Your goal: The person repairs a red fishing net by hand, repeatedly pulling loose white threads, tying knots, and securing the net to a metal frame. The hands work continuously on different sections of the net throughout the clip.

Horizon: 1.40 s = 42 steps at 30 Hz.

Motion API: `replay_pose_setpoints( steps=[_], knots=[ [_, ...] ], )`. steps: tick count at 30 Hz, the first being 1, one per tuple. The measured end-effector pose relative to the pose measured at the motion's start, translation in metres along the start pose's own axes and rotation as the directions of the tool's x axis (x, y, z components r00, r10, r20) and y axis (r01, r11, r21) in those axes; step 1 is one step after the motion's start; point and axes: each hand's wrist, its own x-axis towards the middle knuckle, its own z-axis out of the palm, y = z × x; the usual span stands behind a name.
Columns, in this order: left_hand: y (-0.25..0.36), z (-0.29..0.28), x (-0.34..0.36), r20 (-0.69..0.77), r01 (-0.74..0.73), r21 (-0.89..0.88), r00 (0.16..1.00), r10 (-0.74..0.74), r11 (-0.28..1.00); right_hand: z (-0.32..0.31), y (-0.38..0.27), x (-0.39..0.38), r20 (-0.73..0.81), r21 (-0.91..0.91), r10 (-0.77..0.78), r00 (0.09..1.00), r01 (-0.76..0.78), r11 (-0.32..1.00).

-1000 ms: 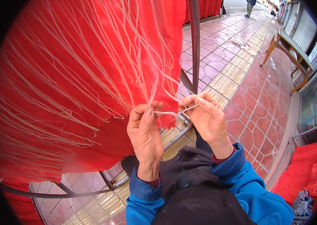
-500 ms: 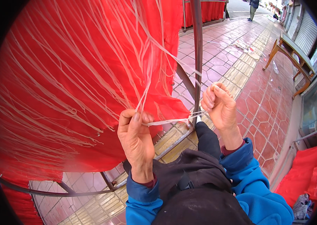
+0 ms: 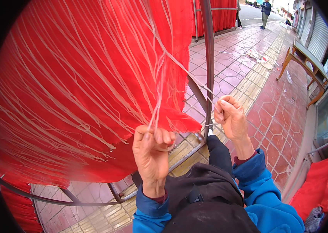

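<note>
Red cloth (image 3: 67, 73) with many long pale fringe threads (image 3: 158, 93) hangs at the left on a dark metal frame (image 3: 209, 50). My left hand (image 3: 150, 153) is closed on a gathered bundle of those threads, in front of the cloth's lower part. My right hand (image 3: 232, 120), right of the frame's upright, pinches thread strands that stretch down diagonally from the upper fringe. The cloth's frayed corner reaches toward the upright between my hands. Some fingertips are too small to make out exactly.
A tiled pavement (image 3: 272, 128) runs rightward past litter (image 3: 259, 56), a wooden table (image 3: 303, 58) and shuttered fronts (image 3: 319, 35). A person (image 3: 265, 13) stands farther along, near more red cloth (image 3: 223, 17) on a rack. Folded red cloth (image 3: 315, 186) lies at lower right.
My hands have moved apart, the right one rightward, drawing threads out. Since half a second ago both have shifted slightly down in view, and my left fingers have curled further over their bundle.
</note>
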Motion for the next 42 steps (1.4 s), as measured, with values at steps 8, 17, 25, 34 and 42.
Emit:
replay_pose_setpoints(
  steps=[8,17,25,34,42],
  knots=[
    [-0.027,0.004,-0.015,0.032,0.084,0.112,0.996,-0.088,0.990,0.010,0.020,-0.014,0.154,0.014,0.064,0.986,-0.067,0.998],
    [-0.042,0.007,-0.021,-0.024,0.097,0.215,0.995,-0.094,0.972,0.034,0.011,-0.022,0.242,-0.729,-0.299,0.923,0.376,0.571],
    [-0.047,0.008,-0.017,-0.140,0.060,0.278,0.990,-0.021,0.959,0.067,0.003,-0.028,0.283,-0.531,0.007,0.959,0.151,0.834],
    [-0.044,0.011,-0.017,-0.108,0.025,0.292,0.994,0.007,0.956,0.066,0.005,-0.031,0.134,-0.341,0.085,0.987,-0.035,0.939],
    [-0.034,0.005,-0.013,-0.081,-0.038,0.273,0.995,0.063,0.961,0.045,0.006,-0.024,0.122,-0.107,0.009,0.992,0.004,0.994]
  ],
)
